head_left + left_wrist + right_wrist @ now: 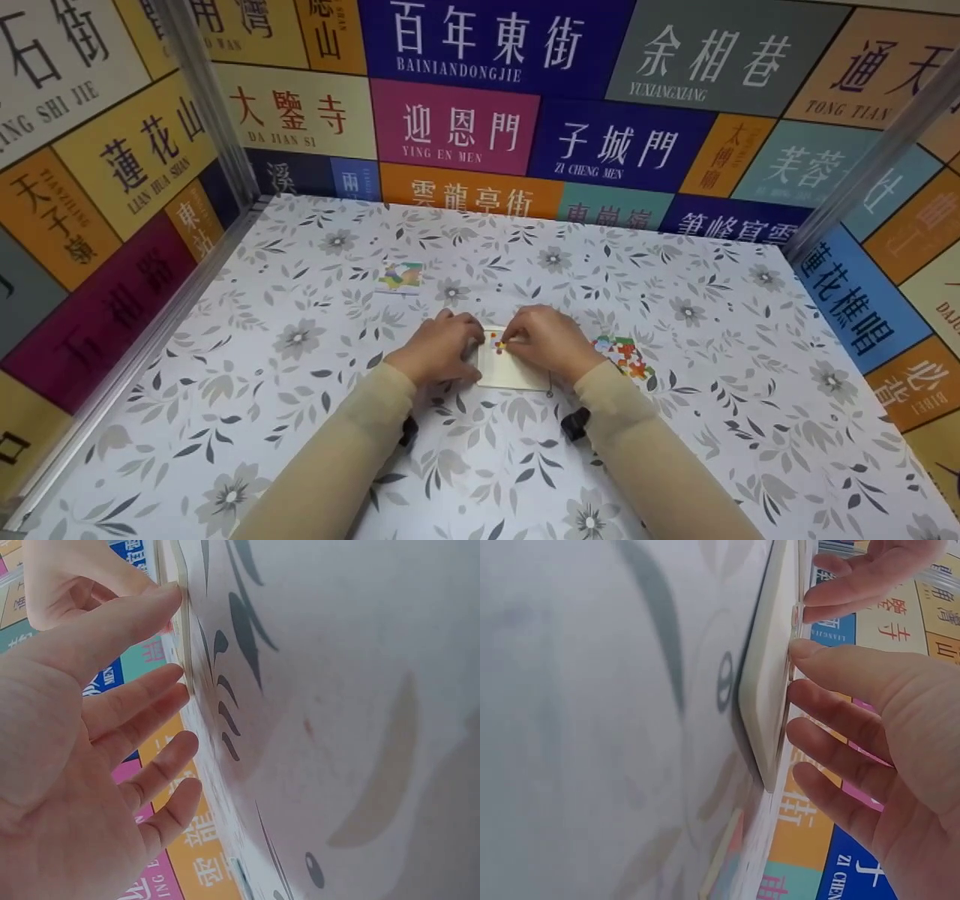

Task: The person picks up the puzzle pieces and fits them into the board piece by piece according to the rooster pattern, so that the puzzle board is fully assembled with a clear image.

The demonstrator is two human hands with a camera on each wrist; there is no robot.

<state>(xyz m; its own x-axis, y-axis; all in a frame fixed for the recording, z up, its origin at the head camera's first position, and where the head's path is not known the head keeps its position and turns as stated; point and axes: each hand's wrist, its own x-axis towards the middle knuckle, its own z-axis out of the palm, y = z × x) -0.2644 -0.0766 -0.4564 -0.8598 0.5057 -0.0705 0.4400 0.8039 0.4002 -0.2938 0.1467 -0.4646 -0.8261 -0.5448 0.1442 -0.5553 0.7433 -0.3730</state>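
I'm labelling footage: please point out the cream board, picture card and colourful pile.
Cream board (514, 373), head view: bare lower surface.
Picture card (400, 277), head view: middle of its face.
Colourful pile (626, 351), head view: its middle.

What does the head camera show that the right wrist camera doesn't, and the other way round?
Only the head view: the colourful picture card lying beyond the left hand, and the pale sleeves.

Only the right wrist view: the palm side of the right hand.

Both: the two hands, the cream board, the floral tablecloth and the wall panels with Chinese characters. A coloured corner low in the wrist view may belong to the jigsaw pieces.
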